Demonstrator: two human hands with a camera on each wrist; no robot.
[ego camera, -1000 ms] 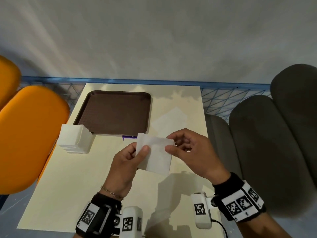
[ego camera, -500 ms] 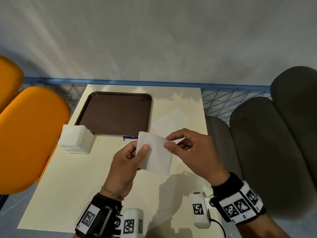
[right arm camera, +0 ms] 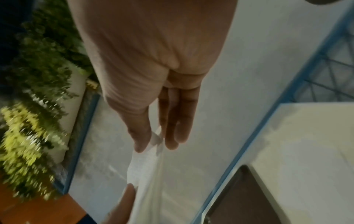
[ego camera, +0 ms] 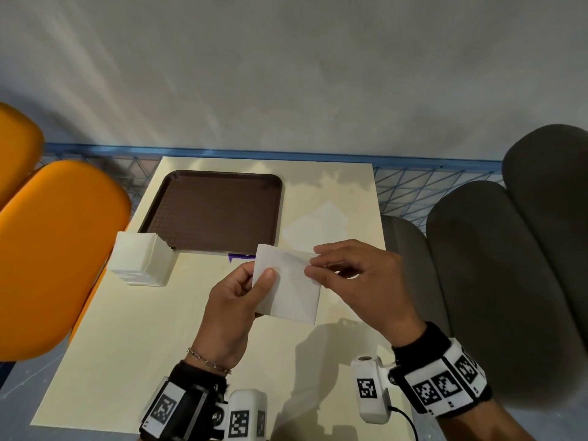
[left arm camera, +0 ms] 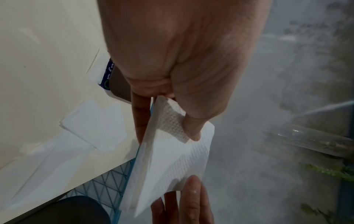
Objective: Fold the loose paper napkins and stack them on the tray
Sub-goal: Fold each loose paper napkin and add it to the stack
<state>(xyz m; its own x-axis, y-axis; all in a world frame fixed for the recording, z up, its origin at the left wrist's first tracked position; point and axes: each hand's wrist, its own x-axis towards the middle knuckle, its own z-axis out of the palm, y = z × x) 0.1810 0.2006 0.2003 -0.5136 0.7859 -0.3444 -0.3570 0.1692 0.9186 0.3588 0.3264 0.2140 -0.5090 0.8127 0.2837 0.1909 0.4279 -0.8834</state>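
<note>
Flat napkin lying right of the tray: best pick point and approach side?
Judging by its pose, the near corner. The loose napkin lies flat on the table, turned diamond-wise, with one corner pointing toward the right hand. Come in low from the near right, pinch and peel that corner up. The tray crowds the left side.

Café or canteen seating area, by the look of it. Small cream bench (ego camera: 222, 329) pushed up to a low blue mesh railing (ego camera: 410, 183) along a grey wall. On the bench: brown textured serving tray (ego camera: 216, 211), food-court type; tall stack of white paper napkins (ego camera: 140, 262) at the tray's near left corner. Moulded orange seats (ego camera: 57, 249) to the tray's left, padded dark grey seat backs (ego camera: 496, 265) well to its right. Right wrist view: green leafy planter (right arm camera: 38, 91) behind a blue frame.
</note>
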